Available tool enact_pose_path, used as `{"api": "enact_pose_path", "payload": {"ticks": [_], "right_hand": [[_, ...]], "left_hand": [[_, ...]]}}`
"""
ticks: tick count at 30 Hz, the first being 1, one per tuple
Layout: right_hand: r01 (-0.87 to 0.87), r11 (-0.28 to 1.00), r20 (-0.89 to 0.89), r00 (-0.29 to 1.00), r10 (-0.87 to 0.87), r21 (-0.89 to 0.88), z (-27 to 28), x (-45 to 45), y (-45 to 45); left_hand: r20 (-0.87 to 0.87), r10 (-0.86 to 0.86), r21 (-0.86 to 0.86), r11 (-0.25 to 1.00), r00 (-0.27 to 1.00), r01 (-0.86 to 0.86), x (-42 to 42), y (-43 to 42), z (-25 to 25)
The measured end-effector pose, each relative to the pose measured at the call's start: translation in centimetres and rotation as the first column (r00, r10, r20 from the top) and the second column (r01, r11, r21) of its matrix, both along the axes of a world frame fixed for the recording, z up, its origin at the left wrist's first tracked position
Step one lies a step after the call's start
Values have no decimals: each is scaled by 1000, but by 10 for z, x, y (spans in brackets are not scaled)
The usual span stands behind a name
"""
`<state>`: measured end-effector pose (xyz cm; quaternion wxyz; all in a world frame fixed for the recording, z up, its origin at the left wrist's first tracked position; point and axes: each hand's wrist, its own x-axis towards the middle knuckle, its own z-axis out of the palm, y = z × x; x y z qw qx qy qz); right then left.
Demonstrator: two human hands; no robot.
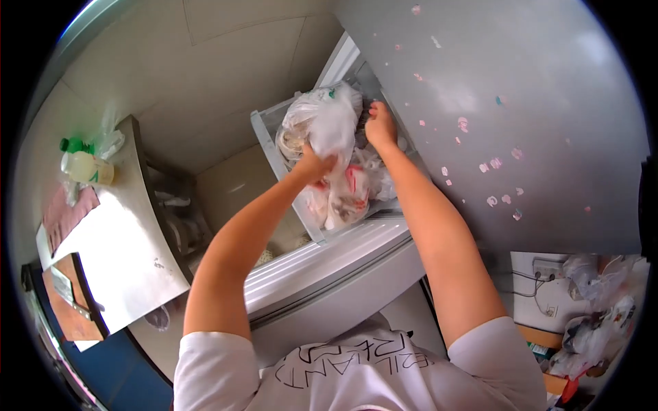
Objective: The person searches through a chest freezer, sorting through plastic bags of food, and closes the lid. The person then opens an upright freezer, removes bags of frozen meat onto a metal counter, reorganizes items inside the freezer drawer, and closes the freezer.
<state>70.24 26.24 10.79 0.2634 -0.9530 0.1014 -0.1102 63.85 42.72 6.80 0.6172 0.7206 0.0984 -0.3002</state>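
A clear pull-out drawer of a fridge or freezer is full of plastic bags. My left hand is closed on a white plastic bag at the top of the pile, its fingers partly covered by the plastic. At the drawer's right side, my right hand has its fingers curled in beside that bag; what they hold, if anything, is hidden. Below my left hand lies another thin bag with red marks, its contents unclear.
The grey fridge door, dotted with sticker scraps, stands open at the right. On the left, a white counter carries bottles, a pink cloth and a knife on a wooden board. Bags pile up lower right.
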Motion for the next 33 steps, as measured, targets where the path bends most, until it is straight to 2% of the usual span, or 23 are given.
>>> {"api": "enact_pose_path", "payload": {"ticks": [1,2,4,5,6,8,9,11,12,13,15,16,18,19,20,22,24,26,28,29,31,32,33], "right_hand": [[-123,991,5,992,124,-58,16,-11,13],[-248,961,1,968,250,-121,25,-20,22],[-615,738,59,756,652,-278,11,-36,30],[-674,667,-85,720,688,-318,2,-45,33],[-734,587,-229,671,705,-342,-3,-55,40],[-803,559,-409,590,696,-207,-30,-66,50],[-807,556,-413,584,699,-201,-45,-73,47],[-904,164,-419,336,844,-394,-72,-71,45],[-907,154,-422,326,846,-391,-82,-67,48],[-899,127,-432,321,843,-419,-91,-61,54],[-851,65,-422,323,847,-521,-111,-49,65],[-852,51,-422,310,852,-521,-114,-42,67],[-897,71,-414,271,869,-437,-120,-40,64],[-928,166,-330,280,902,-334,-102,-41,67],[-932,157,-332,269,904,-327,-76,-38,79],[-918,397,-682,291,671,-1,-31,-24,104],[-852,320,-335,470,817,-415,-18,-7,105],[-604,599,8,700,714,-526,-10,15,97],[-224,746,164,898,407,-627,-16,30,73],[-222,746,165,899,407,-628,-24,31,65],[-158,926,-91,987,134,-342,-24,32,58],[-156,926,-80,987,136,-345,-26,36,58],[-258,902,-134,965,224,-348,-29,36,56]], "left_hand": [[-33,-254,277,927,967,253,-1,6,10],[-21,-253,276,929,967,249,1,6,14],[115,-318,395,884,941,250,1,5,15],[117,-312,394,886,943,244,-1,10,12],[222,-410,472,839,885,270,-3,22,5],[379,-601,630,725,704,279,-9,49,-11],[363,-518,570,781,775,256,-18,62,-15],[341,-418,510,835,842,208,-32,84,-17],[145,-201,366,921,969,136,-40,90,-19],[-93,11,231,973,996,11,-50,91,-23],[-368,90,24,996,925,-87,-74,75,-38],[-368,105,24,994,924,-104,-76,66,-37],[-490,7,-273,948,871,-161,-86,47,-36],[-503,9,-277,945,864,-171,-91,42,-41],[-429,35,-239,959,903,-150,-91,41,-48],[-345,60,-187,974,937,-131,-91,42,-48],[-243,70,-37,996,968,-81,-91,37,-38],[-214,44,36,999,976,-37,-90,31,-23],[-181,26,107,994,983,-6,-86,23,-2],[-171,-3,132,991,985,26,-81,20,7],[-154,-35,159,985,987,60,-77,15,11],[-149,-15,196,980,989,44,-74,11,5],[-149,0,228,973,989,34,-72,5,4]]}}
